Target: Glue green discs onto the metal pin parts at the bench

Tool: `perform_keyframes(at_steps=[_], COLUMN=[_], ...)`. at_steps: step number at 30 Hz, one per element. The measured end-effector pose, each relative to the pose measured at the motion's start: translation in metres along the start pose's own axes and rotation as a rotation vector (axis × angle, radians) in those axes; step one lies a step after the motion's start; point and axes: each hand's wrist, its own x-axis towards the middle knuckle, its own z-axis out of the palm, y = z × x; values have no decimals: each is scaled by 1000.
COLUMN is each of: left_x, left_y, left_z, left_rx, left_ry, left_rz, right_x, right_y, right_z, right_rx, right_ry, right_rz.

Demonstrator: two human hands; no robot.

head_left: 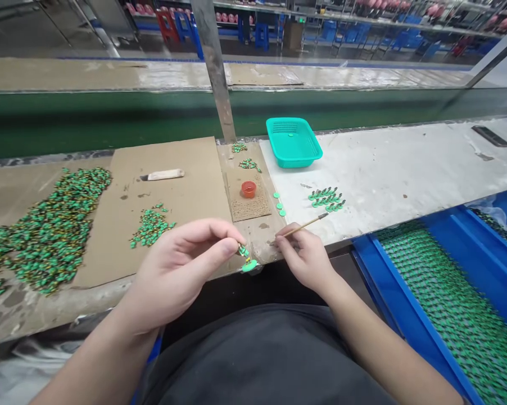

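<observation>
Between thumb and forefinger, my left hand (190, 264) pinches a small green figure (244, 251) with a round green base (249, 266) at its lower end. My right hand (302, 253) is closed on a thin brush (306, 224), its dark tip pointing up and right. Beyond both hands, a small red cup (249, 189) stands on a piece of cardboard (253, 209). Several loose green discs (279, 206) lie right of the cardboard. Farther right, rows of green figures on bases (327, 199) stand on the white surface.
A large pile of green pieces (55, 225) covers the left, with a smaller heap (151, 226) nearer. A wooden-handled tool (163, 175) lies on cardboard. Behind are a teal basket (293, 143) and a metal post (213, 62). Blue trays (422, 304) stand low at right.
</observation>
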Motion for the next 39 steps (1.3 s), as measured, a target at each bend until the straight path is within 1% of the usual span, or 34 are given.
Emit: perform_keyframes(at_steps=[6, 11, 15, 21, 23, 26, 28, 30, 32, 34, 36, 39], left_x=[-1, -1, 1, 3, 6, 13, 21, 29, 35, 37, 36, 32], left_y=[5, 0, -3, 0, -1, -13, -28, -45, -60, -69, -72, -74], left_z=[0, -6, -6, -2, -2, -1, 2, 8, 14, 18, 19, 18], left_rx=[48, 222, 360, 432, 455, 589, 707, 780, 803, 811, 797, 754], left_ry=[-14, 9, 25, 14, 15, 18, 2, -26, -64, -97, -116, -105], left_rz=[30, 71, 107, 133, 148, 248, 338, 387, 390, 395, 399, 371], right_x=[0, 1, 2, 2, 2, 4, 6, 10, 14, 18, 20, 21], right_y=[1, 0, -2, -3, -2, -2, -3, -6, -9, -12, -14, -15], right_z=[0, -2, -3, -4, -3, -5, -7, -11, -16, -20, -24, -29], right_rx=[-2, -23, -30, -16, -12, -10, -10, -23, -44, -54, -57, -89], right_ry=[-10, -8, -7, -24, -29, -37, -45, -74, -119, -155, -164, -154], right_rz=[-15, -22, -18, -3, -1, 14, 37, 58, 63, 42, 13, -9])
